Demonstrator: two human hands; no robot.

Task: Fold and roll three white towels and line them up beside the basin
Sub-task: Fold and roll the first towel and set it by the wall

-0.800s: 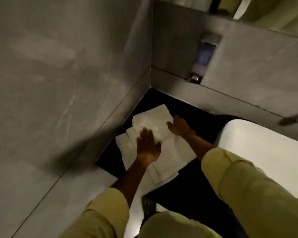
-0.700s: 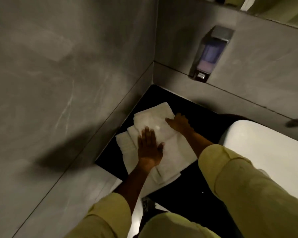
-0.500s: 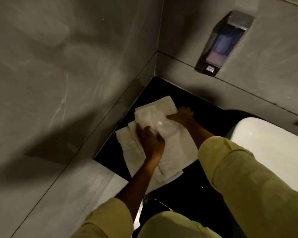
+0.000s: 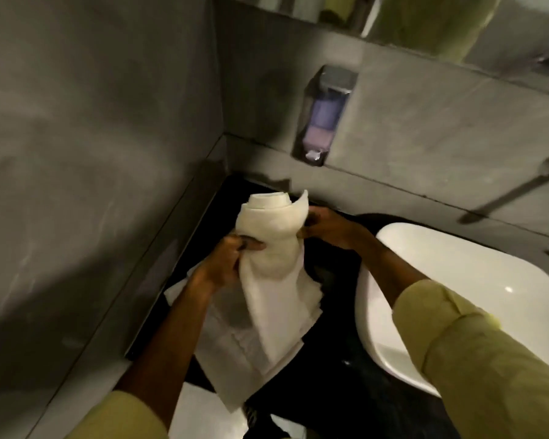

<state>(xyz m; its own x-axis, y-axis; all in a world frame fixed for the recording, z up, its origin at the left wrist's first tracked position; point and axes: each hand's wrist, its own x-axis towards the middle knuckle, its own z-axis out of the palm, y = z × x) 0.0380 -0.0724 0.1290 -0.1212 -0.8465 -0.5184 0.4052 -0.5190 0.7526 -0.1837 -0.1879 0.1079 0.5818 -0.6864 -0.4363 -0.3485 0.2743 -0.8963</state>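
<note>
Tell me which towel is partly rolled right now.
The towel gripped by the left hand and right hand, rolled at its top; the other towels lie flat on the counter.

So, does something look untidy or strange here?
Yes. The towel held by the left hand and right hand is rolled unevenly: one corner sticks up, and its tail hangs loose.

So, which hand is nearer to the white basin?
Right. The right hand grips the towel just beside the basin; the left hand holds the towel's far side.
</note>
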